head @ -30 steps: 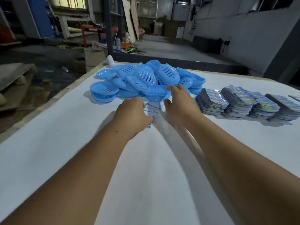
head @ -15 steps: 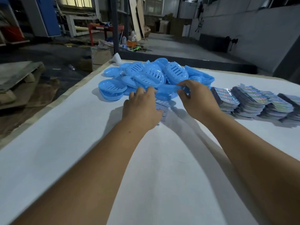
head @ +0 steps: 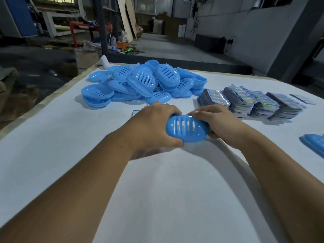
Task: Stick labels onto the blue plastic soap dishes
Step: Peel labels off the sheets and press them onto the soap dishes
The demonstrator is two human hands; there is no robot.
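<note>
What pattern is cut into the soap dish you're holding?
A row of parallel slots in the blue soap dish, plus a small round hole; the head view shows it.

No print on the stacked labels [head: 249, 100] can be read.

one blue soap dish [head: 187, 129], oval with a row of slots in its base, is tilted with its slotted underside toward the camera, lifted just above the white table. the heap of blue soap dishes [head: 143, 83] lies beyond it, jumbled at all angles. the stacks of shiny printed labels [head: 250, 100] sit in a row right of the heap. another blue dish [head: 313, 143] lies at the right edge.
</note>
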